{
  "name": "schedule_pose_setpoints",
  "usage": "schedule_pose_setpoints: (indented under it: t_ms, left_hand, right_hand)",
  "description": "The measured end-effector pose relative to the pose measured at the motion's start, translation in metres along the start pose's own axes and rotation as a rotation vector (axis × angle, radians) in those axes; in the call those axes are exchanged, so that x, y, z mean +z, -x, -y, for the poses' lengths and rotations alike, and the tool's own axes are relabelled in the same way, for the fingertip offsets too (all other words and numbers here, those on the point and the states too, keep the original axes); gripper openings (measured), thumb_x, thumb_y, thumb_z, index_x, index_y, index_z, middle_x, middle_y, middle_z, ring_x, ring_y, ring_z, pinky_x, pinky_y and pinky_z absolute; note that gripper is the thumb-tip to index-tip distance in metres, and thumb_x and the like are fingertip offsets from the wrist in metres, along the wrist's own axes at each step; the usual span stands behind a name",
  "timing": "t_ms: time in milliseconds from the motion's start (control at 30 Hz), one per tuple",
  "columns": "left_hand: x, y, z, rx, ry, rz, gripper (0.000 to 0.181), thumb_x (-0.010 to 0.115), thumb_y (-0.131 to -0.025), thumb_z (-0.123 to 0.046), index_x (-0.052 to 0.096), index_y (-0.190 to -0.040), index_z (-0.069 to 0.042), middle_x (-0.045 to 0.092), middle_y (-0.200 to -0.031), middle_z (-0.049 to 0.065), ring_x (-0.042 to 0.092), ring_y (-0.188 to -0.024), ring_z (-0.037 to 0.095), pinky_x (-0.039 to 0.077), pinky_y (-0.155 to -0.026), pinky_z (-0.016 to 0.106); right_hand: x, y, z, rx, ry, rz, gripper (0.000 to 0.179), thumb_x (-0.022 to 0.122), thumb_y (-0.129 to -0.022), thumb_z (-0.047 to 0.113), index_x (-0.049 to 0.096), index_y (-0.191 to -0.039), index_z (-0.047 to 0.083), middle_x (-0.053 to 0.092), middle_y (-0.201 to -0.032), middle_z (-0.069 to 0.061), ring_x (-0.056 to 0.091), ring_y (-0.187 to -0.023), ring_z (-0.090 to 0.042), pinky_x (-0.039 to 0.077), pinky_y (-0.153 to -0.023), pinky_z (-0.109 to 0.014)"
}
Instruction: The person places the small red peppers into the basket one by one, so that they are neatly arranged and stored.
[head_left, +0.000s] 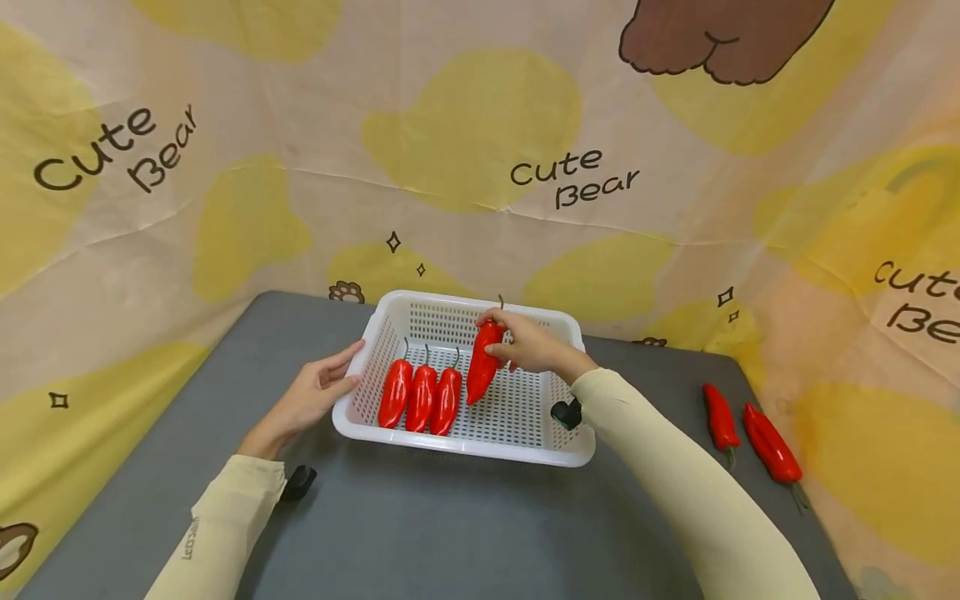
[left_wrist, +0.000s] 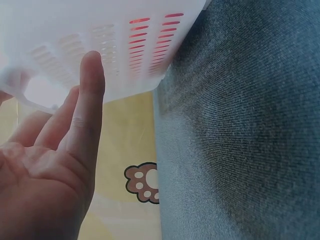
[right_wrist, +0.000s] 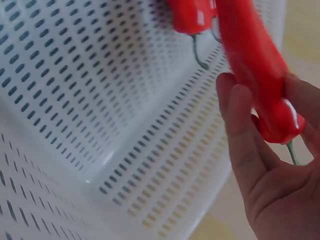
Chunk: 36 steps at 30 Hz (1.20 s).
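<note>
Pepper pinched in right hand over basket, centre of frame; left hand, fingers nearly straight, touches basket's left rim. Step looks like laying pepper beside three peppers; next move likely calls for lowering, then release.

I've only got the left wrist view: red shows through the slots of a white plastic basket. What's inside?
Observer: Three glossy, elongated red peppers with green stems lie side by side near the left end of the white perforated plastic basket.
Operator: And the right hand?
Observer: The right hand holds another long red pepper near its stem end, over the basket.
Operator: Any outside?
Observer: Yes, two shiny red peppers lie on the flat grey tabletop, right of the basket.
</note>
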<state>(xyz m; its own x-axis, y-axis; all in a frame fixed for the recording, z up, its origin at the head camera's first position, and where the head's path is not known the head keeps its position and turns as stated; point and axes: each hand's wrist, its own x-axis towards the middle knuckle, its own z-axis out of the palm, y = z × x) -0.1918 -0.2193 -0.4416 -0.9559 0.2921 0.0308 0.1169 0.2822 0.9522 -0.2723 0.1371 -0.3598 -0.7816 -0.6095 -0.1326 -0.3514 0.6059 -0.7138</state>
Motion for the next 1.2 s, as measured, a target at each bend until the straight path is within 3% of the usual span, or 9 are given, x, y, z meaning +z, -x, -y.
schedule_pose_setpoints:
  t_ms: [133,267,400,533,833,1033,1200]
  left_hand:
    - [0.003,0.0,0.0,-0.003,0.004,0.012,0.064,0.057,-0.103,-0.011,0.028,-0.16,-0.007,0.037,-0.158,0.025,0.063,-0.119,0.015,0.056,-0.086,0.021]
    - [0.005,-0.001,0.0,0.008,0.019,0.013,0.064,0.057,-0.103,-0.011,0.028,-0.159,-0.005,0.035,-0.158,0.026,0.062,-0.116,0.007,0.055,-0.086,0.019]
    - [0.004,-0.002,-0.001,0.011,0.028,0.007,0.064,0.057,-0.103,-0.01,0.028,-0.159,-0.006,0.036,-0.158,0.026,0.062,-0.113,0.003,0.055,-0.085,0.019]
    - [0.002,-0.002,0.0,-0.003,0.019,0.006,0.064,0.056,-0.103,-0.01,0.028,-0.16,-0.008,0.036,-0.159,0.024,0.063,-0.115,0.008,0.056,-0.086,0.019]
    - [0.001,-0.001,0.001,-0.012,0.009,0.008,0.064,0.057,-0.103,-0.011,0.028,-0.16,-0.009,0.038,-0.159,0.023,0.063,-0.117,0.014,0.056,-0.086,0.022]
    - [0.0,-0.002,0.0,-0.008,-0.014,0.004,0.064,0.058,-0.103,-0.013,0.028,-0.16,-0.01,0.039,-0.158,0.024,0.064,-0.119,0.022,0.058,-0.087,0.026]
    - [-0.002,-0.002,-0.001,-0.014,-0.024,0.004,0.065,0.058,-0.103,-0.015,0.029,-0.16,-0.012,0.04,-0.158,0.024,0.063,-0.121,0.026,0.058,-0.088,0.025]
  right_hand:
    - [0.011,-0.003,-0.002,0.044,0.097,0.085,0.045,0.064,-0.097,0.007,0.051,-0.14,0.007,0.059,-0.129,-0.017,0.06,-0.108,-0.029,0.06,-0.086,-0.039]
    - [0.017,-0.005,-0.006,0.081,0.16,0.146,0.044,0.064,-0.096,0.003,0.052,-0.138,0.008,0.058,-0.13,-0.015,0.056,-0.115,-0.028,0.057,-0.093,-0.036]
    - [0.022,-0.007,-0.009,0.153,0.129,0.199,0.044,0.063,-0.095,0.0,0.053,-0.137,0.009,0.055,-0.133,-0.016,0.057,-0.11,-0.027,0.059,-0.09,-0.039]
    - [0.027,-0.01,-0.011,0.216,0.085,0.248,0.044,0.063,-0.096,-0.001,0.053,-0.138,0.01,0.055,-0.129,-0.015,0.061,-0.097,-0.023,0.061,-0.085,-0.04]
    - [0.038,-0.014,-0.012,0.224,0.082,0.293,0.043,0.061,-0.097,0.001,0.053,-0.139,0.01,0.058,-0.119,-0.015,0.065,-0.083,-0.025,0.061,-0.079,-0.036]
    - [0.043,-0.016,-0.008,0.181,0.209,0.266,0.046,0.064,-0.097,0.006,0.053,-0.142,0.01,0.058,-0.128,-0.015,0.064,-0.092,-0.023,0.059,-0.081,-0.03]
    - [0.046,-0.019,-0.009,0.183,0.234,0.268,0.046,0.065,-0.097,0.008,0.053,-0.141,0.012,0.061,-0.126,-0.014,0.063,-0.094,-0.023,0.059,-0.08,-0.028]
